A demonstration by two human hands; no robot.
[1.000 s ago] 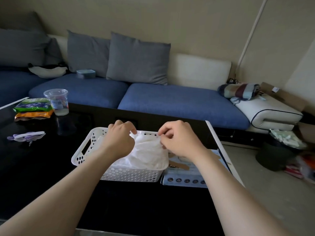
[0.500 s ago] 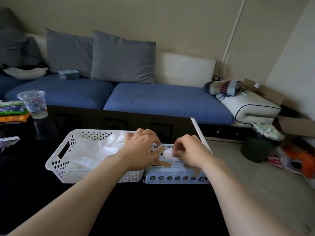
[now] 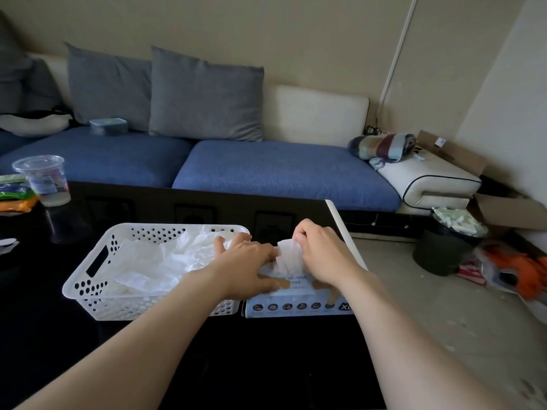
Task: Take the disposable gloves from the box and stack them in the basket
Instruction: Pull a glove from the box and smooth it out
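A white perforated basket (image 3: 88,287) stands on the black table and holds a loose pile of thin clear gloves (image 3: 159,261). Right beside it lies the light-blue glove box (image 3: 299,306), marked XL on its front. My right hand (image 3: 322,255) pinches a crumpled white glove (image 3: 285,255) that sticks up out of the box's top slot. My left hand (image 3: 248,267) lies flat with fingers spread, pressing on the box's left part and overlapping the basket's right rim.
A clear plastic cup (image 3: 43,180) and snack packets (image 3: 14,193) sit at the table's far left. The table's right edge (image 3: 344,232) runs just beside the box. A blue sofa (image 3: 266,170) lies behind, a dark bin (image 3: 444,250) on the floor to the right.
Both hands have gone from the basket to the box. The right hand has pulled a glove further up out of the slot, and the left hand has flattened onto the box.
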